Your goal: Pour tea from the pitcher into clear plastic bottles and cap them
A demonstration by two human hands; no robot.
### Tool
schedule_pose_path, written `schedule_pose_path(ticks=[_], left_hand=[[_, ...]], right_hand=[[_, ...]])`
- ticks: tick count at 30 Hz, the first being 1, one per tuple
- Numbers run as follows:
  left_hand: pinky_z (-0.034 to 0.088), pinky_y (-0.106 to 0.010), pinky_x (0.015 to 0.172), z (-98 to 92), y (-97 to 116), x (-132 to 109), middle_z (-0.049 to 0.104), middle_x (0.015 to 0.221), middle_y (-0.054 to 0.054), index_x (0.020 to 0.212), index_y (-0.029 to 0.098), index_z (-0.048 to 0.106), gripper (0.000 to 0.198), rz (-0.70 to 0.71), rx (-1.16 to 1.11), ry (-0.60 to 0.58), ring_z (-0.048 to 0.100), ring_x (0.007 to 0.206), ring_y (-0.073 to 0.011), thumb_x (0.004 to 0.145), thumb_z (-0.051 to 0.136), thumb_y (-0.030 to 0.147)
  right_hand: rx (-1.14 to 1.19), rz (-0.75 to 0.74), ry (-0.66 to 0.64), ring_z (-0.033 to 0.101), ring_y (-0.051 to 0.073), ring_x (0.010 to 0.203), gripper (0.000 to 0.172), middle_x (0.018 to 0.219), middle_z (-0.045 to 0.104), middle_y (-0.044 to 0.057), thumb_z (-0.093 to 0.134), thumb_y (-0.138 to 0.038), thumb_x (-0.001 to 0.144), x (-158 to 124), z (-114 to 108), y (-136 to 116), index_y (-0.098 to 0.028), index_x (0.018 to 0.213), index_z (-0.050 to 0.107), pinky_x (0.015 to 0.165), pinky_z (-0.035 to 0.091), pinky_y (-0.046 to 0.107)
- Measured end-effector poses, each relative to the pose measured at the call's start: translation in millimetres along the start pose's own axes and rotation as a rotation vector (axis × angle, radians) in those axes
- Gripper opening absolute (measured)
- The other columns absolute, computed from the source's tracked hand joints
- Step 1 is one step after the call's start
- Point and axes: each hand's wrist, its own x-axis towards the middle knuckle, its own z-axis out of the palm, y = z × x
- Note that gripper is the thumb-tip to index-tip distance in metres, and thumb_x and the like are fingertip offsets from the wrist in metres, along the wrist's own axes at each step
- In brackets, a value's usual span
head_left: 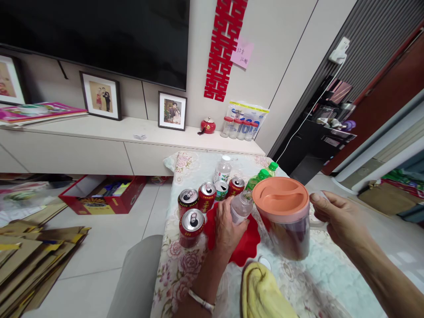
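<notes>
1. Writing: a red double-happiness paper cutout point(225, 48) hangs on the wall. The handwriting on the pink note point(242, 55) beside it is too small to read. Labels on the red drink cans point(192, 223) are not legible.
2. Left hand point(228, 227): palm down, grip clenched around a small clear plastic bottle point(241, 206), which is tilted over a red scalloped plate point(247, 251) on the floral-covered desk point(175, 265).
3. Right hand point(334, 218): forearm extended, grip closed at the handle side of a clear plastic pitcher with an orange lid point(285, 216). The pitcher is upright, holds dark liquid and sits just right of the bottle.
</notes>
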Motion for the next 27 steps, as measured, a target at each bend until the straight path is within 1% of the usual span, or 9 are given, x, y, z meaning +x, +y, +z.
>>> schedule_pose_path(ticks=[11,22,27], left_hand=[[0.053,-0.050,0.104,0.4,-0.4,0.0,0.063,0.126,-0.011,0.134,0.024,0.052,0.077,0.005,-0.001,0.011,0.063,0.121,-0.0326,0.063,0.078,0.005],[0.053,-0.052,0.104,0.4,-0.8,-0.6,0.063,0.126,-0.012,0.135,0.024,0.051,0.078,0.004,0.002,0.000,0.062,0.120,-0.0330,0.064,0.078,0.006],[0.053,-0.052,0.105,0.6,-1.6,-0.5,0.063,0.126,-0.012,0.135,0.023,0.051,0.078,0.009,-0.004,0.001,0.062,0.121,-0.0333,0.063,0.078,0.005]], right_hand=[[-0.017,0.007,0.010,0.020,0.011,0.058,0.066,0.060,0.025,-0.007,0.093,-0.065,0.055,-0.2,-0.2,0.0,-0.022,0.051,0.043,0.053,0.015,0.029],[-0.044,0.031,0.000,0.022,0.011,0.059,0.064,0.060,0.028,-0.006,0.092,-0.067,0.055,-0.4,-0.3,-2.8,-0.020,0.052,0.049,0.054,0.016,0.027],[-0.035,0.032,0.003,0.021,0.011,0.060,0.065,0.061,0.025,-0.006,0.093,-0.067,0.054,-0.2,-0.2,-1.2,-0.020,0.052,0.048,0.054,0.015,0.028]])
